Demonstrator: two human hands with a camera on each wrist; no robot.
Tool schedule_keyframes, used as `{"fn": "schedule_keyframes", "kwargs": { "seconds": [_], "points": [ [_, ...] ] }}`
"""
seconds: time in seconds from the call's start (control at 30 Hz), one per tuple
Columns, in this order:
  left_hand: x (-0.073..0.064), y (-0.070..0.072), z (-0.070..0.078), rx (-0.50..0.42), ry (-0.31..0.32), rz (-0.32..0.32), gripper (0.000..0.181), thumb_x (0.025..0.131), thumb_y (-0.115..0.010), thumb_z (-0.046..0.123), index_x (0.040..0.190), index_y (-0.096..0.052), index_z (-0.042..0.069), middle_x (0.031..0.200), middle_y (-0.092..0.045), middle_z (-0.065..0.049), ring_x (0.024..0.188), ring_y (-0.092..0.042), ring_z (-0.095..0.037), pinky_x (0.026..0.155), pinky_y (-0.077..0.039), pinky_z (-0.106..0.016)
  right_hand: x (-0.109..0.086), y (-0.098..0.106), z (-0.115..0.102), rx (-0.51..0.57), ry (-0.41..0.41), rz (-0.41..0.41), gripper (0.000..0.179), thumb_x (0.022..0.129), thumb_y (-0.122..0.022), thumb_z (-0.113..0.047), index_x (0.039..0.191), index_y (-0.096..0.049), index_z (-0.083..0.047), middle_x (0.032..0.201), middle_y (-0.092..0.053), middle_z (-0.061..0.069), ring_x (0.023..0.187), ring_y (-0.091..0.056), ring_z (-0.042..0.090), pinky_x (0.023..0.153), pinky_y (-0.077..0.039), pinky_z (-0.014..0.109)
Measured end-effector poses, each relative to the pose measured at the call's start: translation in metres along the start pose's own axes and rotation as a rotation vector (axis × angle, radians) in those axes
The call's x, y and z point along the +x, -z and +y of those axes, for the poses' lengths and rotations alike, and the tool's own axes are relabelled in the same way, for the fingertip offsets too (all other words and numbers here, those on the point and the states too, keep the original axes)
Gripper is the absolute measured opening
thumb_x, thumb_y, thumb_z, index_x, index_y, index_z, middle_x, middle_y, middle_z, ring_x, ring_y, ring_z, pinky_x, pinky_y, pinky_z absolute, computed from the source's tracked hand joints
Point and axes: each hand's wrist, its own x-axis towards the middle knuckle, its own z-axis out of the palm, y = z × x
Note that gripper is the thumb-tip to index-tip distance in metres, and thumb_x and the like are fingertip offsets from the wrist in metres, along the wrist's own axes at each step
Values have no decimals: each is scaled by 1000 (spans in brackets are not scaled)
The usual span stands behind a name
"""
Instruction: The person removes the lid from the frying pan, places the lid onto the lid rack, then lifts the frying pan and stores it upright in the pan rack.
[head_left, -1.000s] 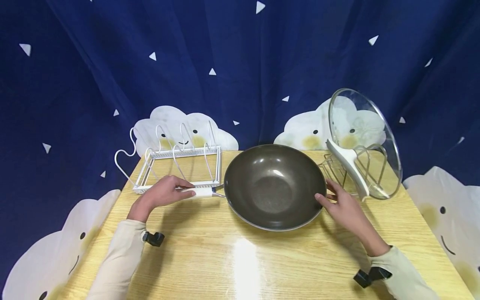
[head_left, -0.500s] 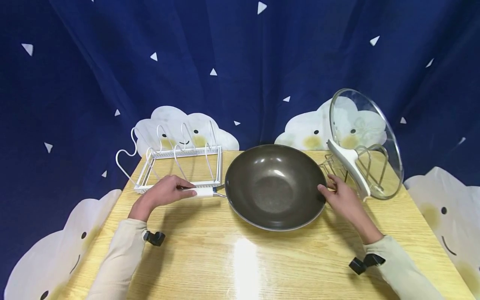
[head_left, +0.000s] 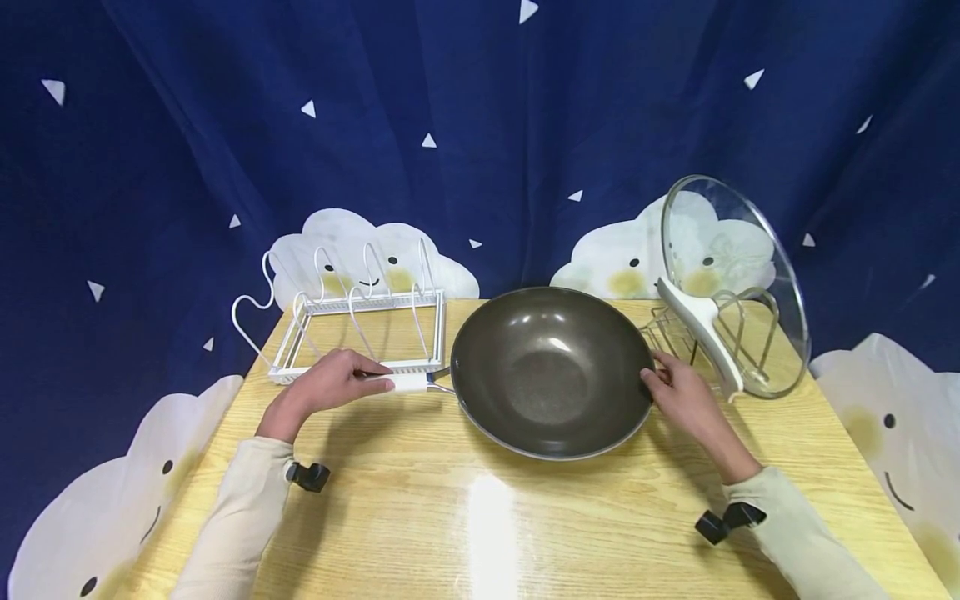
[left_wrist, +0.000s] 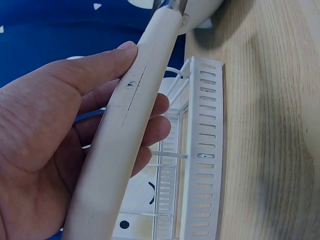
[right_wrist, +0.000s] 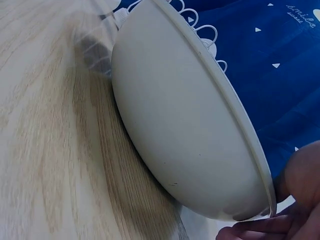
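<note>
A wok with a dark inside lies between my two hands in the head view, facing up. My left hand grips its white handle; in the left wrist view the thumb lies along the scuffed handle and the fingers curl round behind it. On the opposite side, my right hand pinches the rim, thumb on the inner side. From the right wrist view, the pale outside of the wok appears close over the wooden table, and the right hand's fingers show beneath the rim.
A white wire rack stands behind the left hand. At the back right, a glass lid with a white handle leans in a metal wire rack, near the right hand. A blue curtain hangs behind the table.
My right hand has shifted slightly left and its fingers have drawn in to pinch the rim. The left hand and the wok look nearly the same.
</note>
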Motion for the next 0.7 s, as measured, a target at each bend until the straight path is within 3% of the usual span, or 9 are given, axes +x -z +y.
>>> {"fn": "schedule_keyframes", "kwargs": {
  "seconds": [0.1, 0.17, 0.57, 0.7],
  "points": [
    [-1, 0, 0, -5, 2, 1, 30, 95, -74, 32, 113, -79, 8, 101, -77, -2, 74, -57, -11, 68, -50, -29, 2, 0, 0, -7, -7, -8, 56, 108, -49, -25, 149, -40, 12, 118, -69, 30, 97, -68, 37, 81, -51, 44],
    [-2, 0, 1, 0, -1, 5, 30, 95, -74, 31, 114, -79, 8, 100, -77, -2, 72, -56, -11, 67, -49, -29, 3, 0, 0, -10, -8, -10, 55, 108, -48, -24, 150, -39, 12, 121, -66, 32, 105, -68, 41, 83, -51, 46],
    [-9, -2, 6, 51, -52, 26, 27, 96, -73, 29, 112, -80, 9, 96, -77, 1, 70, -57, -8, 67, -50, -29, 16, -2, -4, -35, -15, -21, 54, 108, -43, -20, 150, -37, 14, 124, -63, 36, 99, -67, 40, 78, -50, 43],
    [-11, -3, 5, 56, -54, 31, 26, 96, -73, 28, 113, -79, 9, 91, -75, 3, 65, -53, -8, 63, -46, -28, 21, -2, -5, -39, -11, -27, 53, 108, -42, -19, 149, -37, 14, 127, -60, 38, 109, -65, 46, 87, -52, 52]
  ]
}}
